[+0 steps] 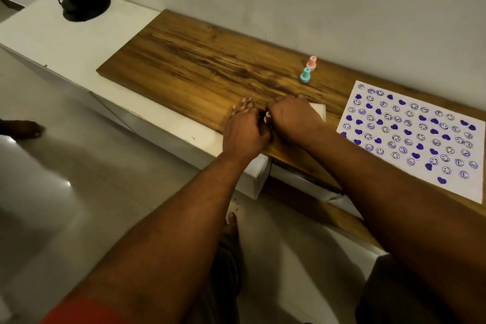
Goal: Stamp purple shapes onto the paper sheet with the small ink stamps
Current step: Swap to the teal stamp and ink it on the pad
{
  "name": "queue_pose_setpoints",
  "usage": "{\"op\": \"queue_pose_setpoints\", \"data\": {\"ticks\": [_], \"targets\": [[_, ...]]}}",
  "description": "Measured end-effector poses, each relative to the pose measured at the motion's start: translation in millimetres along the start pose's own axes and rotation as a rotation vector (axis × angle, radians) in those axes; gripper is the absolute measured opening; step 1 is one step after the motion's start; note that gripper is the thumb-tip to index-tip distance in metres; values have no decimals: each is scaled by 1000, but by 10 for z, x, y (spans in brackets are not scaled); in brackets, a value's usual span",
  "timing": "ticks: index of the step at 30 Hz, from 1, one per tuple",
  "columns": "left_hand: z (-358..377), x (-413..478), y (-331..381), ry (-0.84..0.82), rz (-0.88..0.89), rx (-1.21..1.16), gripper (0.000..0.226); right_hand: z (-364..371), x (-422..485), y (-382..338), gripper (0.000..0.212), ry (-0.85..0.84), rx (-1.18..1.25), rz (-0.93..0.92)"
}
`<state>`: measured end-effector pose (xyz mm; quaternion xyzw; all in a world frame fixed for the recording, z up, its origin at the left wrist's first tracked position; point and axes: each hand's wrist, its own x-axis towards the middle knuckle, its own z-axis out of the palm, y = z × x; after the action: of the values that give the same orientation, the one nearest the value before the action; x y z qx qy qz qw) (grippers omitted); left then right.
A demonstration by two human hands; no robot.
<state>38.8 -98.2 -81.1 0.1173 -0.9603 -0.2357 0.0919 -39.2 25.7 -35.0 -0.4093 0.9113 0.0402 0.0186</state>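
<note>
Head view: the left hand [244, 134] and right hand [292, 119] meet at the near edge of the wooden board [189, 60], fingers curled around a small pale object [267, 115] between them; which hand grips it cannot be told. The paper sheet [413, 137], covered in purple hearts and smiley faces, lies to the right. A teal stamp [305, 75] and pink stamp [312, 63] stand upright beyond the hands, just beside each other.

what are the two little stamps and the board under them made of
The teal stamp and pink stamp look like matte moulded plastic: smooth, uniform pastel colour. The board shows streaky brown grain with a flat sheen, so wood or a wood-look laminate; I cannot tell which.
</note>
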Motion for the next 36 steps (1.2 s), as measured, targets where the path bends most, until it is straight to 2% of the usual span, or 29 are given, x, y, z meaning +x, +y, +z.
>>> {"op": "queue_pose_setpoints", "data": {"ticks": [2, 5, 9, 13, 18, 22, 24, 28, 36], "targets": [[-4, 0, -6, -5, 3, 5, 34, 1, -22, 53, 24, 4, 222, 69], [-11, 11, -16, 23, -12, 6, 35, -64, -73, 182, 44, 95, 503, 176], [-9, 33, -28, 52, -57, 14, 38, -150, -97, 456, 37, 339, 499, 355], [-36, 73, -17, 75, -117, -7, 38, -193, -73, 703, 40, 379, 348, 461], [-57, 122, -7, 86, -175, 11, 40, -190, 174, 822, 49, 258, 144, 464], [-90, 166, -40, 107, -233, 12, 38, -161, 382, 863, 50, 169, 113, 455], [-91, 170, -52, 110, -247, 15, 39, -148, 467, 890, 47, 126, 105, 460], [-87, 167, -71, 119, -252, 2, 41, -132, 542, 830, 27, 111, 84, 405], [-122, 165, -84, 138, -250, -3, 51, -162, 516, 354, 21, 77, 95, 206]]}}
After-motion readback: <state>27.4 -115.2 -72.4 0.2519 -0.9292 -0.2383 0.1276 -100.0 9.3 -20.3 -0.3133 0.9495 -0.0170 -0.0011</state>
